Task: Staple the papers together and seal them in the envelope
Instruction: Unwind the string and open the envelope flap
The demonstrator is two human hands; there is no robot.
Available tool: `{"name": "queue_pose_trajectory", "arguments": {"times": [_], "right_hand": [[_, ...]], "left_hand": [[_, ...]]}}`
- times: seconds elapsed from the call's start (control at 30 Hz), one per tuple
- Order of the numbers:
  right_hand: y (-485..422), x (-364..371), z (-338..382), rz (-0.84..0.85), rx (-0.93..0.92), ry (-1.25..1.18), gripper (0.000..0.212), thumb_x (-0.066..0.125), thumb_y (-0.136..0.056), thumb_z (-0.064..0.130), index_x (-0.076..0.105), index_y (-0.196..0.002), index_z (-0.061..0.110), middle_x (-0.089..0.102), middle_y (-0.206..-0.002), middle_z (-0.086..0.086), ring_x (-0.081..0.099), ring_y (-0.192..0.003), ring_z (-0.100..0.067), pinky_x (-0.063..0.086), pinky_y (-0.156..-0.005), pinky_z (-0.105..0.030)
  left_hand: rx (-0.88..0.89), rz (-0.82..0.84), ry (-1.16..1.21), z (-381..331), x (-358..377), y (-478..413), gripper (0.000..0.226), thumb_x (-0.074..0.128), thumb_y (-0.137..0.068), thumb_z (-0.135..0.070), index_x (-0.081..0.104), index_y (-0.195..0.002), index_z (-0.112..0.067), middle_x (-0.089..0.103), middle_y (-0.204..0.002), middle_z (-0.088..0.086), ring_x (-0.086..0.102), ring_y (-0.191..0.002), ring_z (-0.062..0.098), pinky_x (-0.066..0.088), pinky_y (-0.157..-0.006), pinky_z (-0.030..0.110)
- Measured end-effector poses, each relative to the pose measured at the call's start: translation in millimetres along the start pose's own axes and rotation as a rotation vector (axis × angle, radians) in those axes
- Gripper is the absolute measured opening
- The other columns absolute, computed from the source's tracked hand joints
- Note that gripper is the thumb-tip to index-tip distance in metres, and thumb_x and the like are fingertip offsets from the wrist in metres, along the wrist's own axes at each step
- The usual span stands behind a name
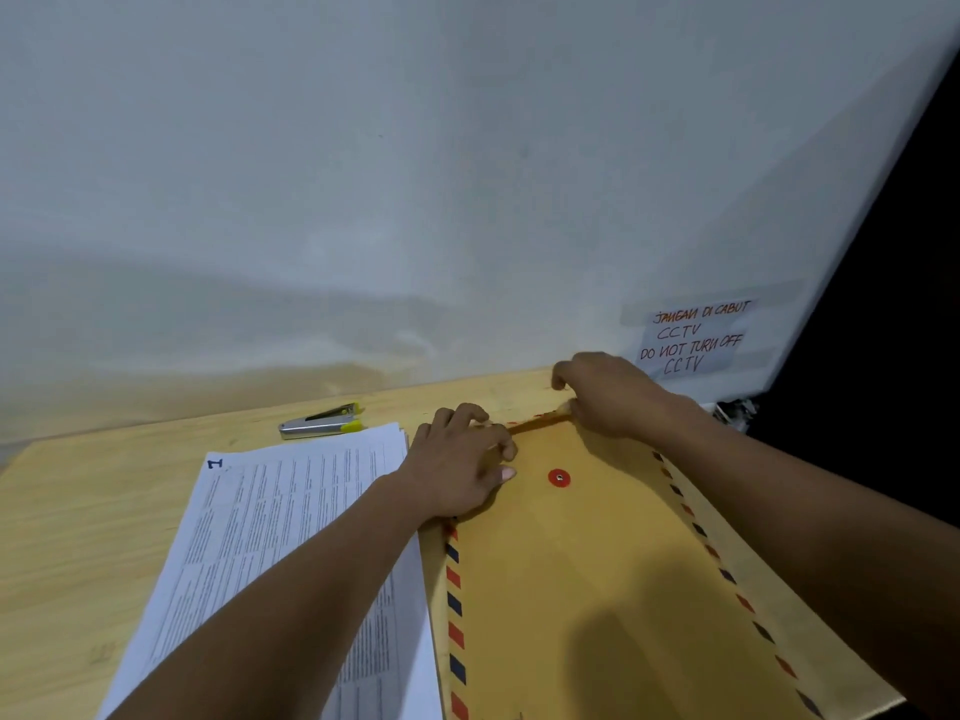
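Note:
A brown envelope (582,574) with red and blue striped edges and a red button clasp (559,478) lies on the wooden table (78,537), right of centre. My left hand (457,470) presses on its upper left corner, fingers curled at the top edge. My right hand (608,394) pinches the envelope's flap at the far edge. A stack of printed white papers (291,522) lies beside the envelope on its left, partly under my left forearm. A silver stapler (319,422) with yellow-green trim rests beyond the papers near the wall.
A white wall (415,174) rises right behind the table. A taped note (693,337) about CCTV hangs on it at the right. Beyond the wall's right edge everything is dark.

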State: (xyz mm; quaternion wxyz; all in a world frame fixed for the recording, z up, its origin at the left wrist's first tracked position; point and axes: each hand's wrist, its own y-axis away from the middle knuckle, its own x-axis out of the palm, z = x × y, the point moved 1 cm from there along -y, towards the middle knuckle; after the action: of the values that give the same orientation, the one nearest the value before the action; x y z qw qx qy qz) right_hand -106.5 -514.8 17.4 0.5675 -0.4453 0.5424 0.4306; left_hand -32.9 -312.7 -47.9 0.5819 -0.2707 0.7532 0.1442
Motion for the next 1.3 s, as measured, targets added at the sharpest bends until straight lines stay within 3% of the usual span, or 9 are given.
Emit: {"name": "queue_pose_trajectory", "arguments": {"times": [0.17,0.33,0.53,0.67,0.8,0.9,1.0,1.07,1.3], "right_hand": [[-32.3,-20.3,-0.2,-0.066,0.068,-0.289,0.033,0.06,-0.095,0.035,0.06,-0.128,0.027,0.058,-0.125,0.0,0.054,-0.119,-0.026,0.042,-0.1,-0.045],[-30.4,-28.9,-11.1,-0.009,-0.001,-0.113,0.047,0.06,-0.09,0.054,0.054,-0.134,0.036,0.049,-0.144,0.004,0.04,-0.137,-0.024,0.029,-0.106,-0.049],[-6.7,-65.1,-11.1,0.149,-0.127,-0.299,0.041,0.053,-0.09,0.065,0.07,-0.101,0.029,0.065,-0.1,0.011,0.06,-0.095,-0.012,0.045,-0.079,-0.031],[11.5,-113.5,-16.3,0.076,-0.146,-0.129,0.011,0.054,-0.098,0.034,0.064,-0.098,0.029,0.057,-0.098,0.011,0.056,-0.097,-0.017,0.043,-0.082,-0.031],[45.9,-181.7,-29.3,-0.093,-0.041,-0.145,0.022,0.053,-0.098,0.025,0.064,-0.117,0.025,0.053,-0.11,0.009,0.05,-0.103,-0.016,0.039,-0.088,-0.032],[81.3,-228.9,-45.1,-0.266,0.086,-0.392,0.018,0.056,-0.098,0.023,0.067,-0.112,0.02,0.066,-0.106,-0.002,0.062,-0.095,-0.022,0.051,-0.085,-0.038],[108.0,-250.5,-56.7,-0.488,0.163,-0.758,0.013,0.058,-0.098,0.019,0.069,-0.103,0.016,0.064,-0.087,-0.024,0.058,-0.07,-0.027,0.047,-0.064,-0.036],[118.9,-247.3,-53.9,-0.582,0.228,-0.964,0.012,0.058,-0.098,0.016,0.069,-0.101,0.014,0.063,-0.085,-0.019,0.058,-0.069,-0.026,0.046,-0.063,-0.036],[141.7,-166.7,-5.8,-0.314,0.321,-1.493,0.023,0.051,-0.097,0.001,0.062,-0.117,-0.001,0.069,-0.111,-0.028,0.071,-0.092,-0.038,0.06,-0.079,-0.051]], "left_hand": [[-0.102,0.116,-0.035,3.7,-9.7,-8.7,0.057,0.059,-0.094,-0.054,0.046,-0.146,-0.038,0.04,-0.152,-0.001,0.036,-0.139,0.029,0.034,-0.111,0.05],[-0.179,-0.094,0.419,16.1,-34.9,-19.6,0.021,0.068,-0.094,-0.013,0.074,-0.111,-0.022,0.062,-0.12,-0.007,0.054,-0.12,0.014,0.04,-0.091,0.019],[-0.139,-0.242,0.576,-4.4,-82.4,-30.6,0.025,0.064,-0.092,-0.001,0.08,-0.092,-0.02,0.066,-0.09,-0.022,0.062,-0.09,-0.002,0.041,-0.065,0.001],[-0.05,-0.339,0.532,-39.9,-125.9,-35.7,0.019,0.072,-0.091,-0.012,0.077,-0.103,-0.025,0.062,-0.112,-0.015,0.054,-0.108,0.004,0.04,-0.085,0.015],[0.027,-0.46,0.411,-77.8,-171.8,-33.5,0.033,0.075,-0.089,-0.028,0.07,-0.122,-0.03,0.044,-0.143,-0.003,0.041,-0.134,0.015,0.033,-0.098,0.022],[0.072,-0.508,0.423,-105.9,-199.2,-23.7,0.041,0.072,-0.091,-0.035,0.063,-0.13,-0.03,0.04,-0.147,-0.002,0.041,-0.138,0.02,0.036,-0.102,0.027],[0.137,-0.543,0.397,-135.8,-216.8,-8.9,0.049,0.068,-0.092,-0.043,0.056,-0.137,-0.028,0.041,-0.148,0.0,0.047,-0.134,0.021,0.045,-0.106,0.037],[0.178,-0.551,0.363,-152.1,-221.8,2.6,0.054,0.065,-0.092,-0.052,0.052,-0.14,-0.028,0.04,-0.149,0.0,0.049,-0.131,0.02,0.049,-0.105,0.043],[0.1,-0.371,0.143,-169.6,-188.6,46.7,0.078,0.057,-0.081,-0.077,0.043,-0.144,-0.032,0.039,-0.15,-0.003,0.051,-0.129,0.02,0.05,-0.101,0.048]]}}
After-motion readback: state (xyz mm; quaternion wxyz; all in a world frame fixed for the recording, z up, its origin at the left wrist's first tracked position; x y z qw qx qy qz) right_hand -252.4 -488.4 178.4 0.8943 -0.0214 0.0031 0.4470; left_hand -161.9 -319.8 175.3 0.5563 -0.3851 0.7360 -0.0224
